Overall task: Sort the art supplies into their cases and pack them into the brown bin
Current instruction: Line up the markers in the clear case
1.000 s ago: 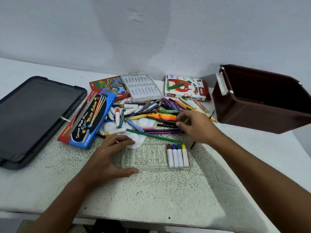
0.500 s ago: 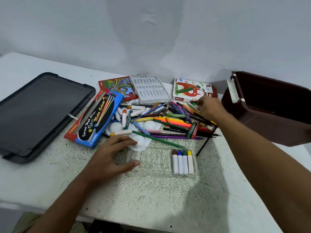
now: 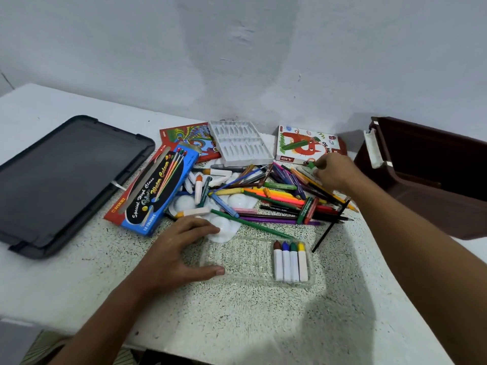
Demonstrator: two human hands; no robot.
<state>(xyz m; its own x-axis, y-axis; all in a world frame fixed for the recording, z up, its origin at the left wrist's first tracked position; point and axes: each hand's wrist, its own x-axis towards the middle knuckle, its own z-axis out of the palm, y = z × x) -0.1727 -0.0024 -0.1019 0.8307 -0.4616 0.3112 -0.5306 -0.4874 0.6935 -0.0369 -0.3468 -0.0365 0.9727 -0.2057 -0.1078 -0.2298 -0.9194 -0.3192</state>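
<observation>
A clear plastic crayon tray point(image 3: 245, 259) lies on the speckled table and holds several crayons point(image 3: 290, 262) at its right end. My left hand point(image 3: 179, 254) rests flat against the tray's left end, fingers straight. Behind it spreads a pile of pencils, markers and crayons point(image 3: 276, 198). My right hand point(image 3: 334, 172) reaches over the pile's far right side and pinches a green crayon point(image 3: 312, 164) just in front of the oil pastels box point(image 3: 303, 146). The brown bin point(image 3: 421, 175) stands open at the right.
A dark lid point(image 3: 60, 180) lies at the left. Beside it sit a blue water colours box point(image 3: 155, 196), a red box point(image 3: 189, 138) and a white moulded insert point(image 3: 241, 143). White palettes point(image 3: 224, 227) lie under the pile. The wall is close behind.
My right hand left the middle of the pile, reached to its far right side and picked up a green crayon. My left hand stayed at the tray.
</observation>
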